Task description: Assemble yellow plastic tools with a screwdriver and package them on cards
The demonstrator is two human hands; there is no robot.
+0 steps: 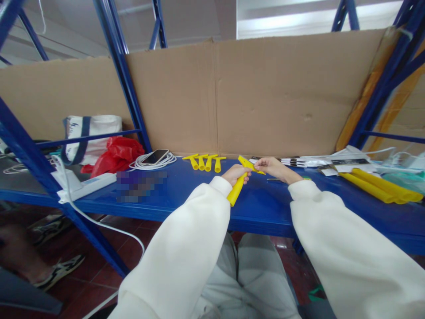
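My left hand [236, 173] grips a yellow plastic tube [236, 191] that points down toward me over the blue shelf [186, 190]. My right hand [272, 168] pinches a short yellow crosspiece [247, 163] at the tube's top end, touching it. Both arms are in white sleeves. Several finished yellow T-shaped pieces [205, 161] lie in a row on the shelf just behind and left of my hands.
Long yellow tubes [381, 186] and papers in plastic [341, 161] lie at the right. A phone on a coiled white cable [154, 158], a red bag [114, 155], a tote bag [88, 133] and a power strip [84, 186] sit at the left. Cardboard backs the shelf; blue uprights flank it.
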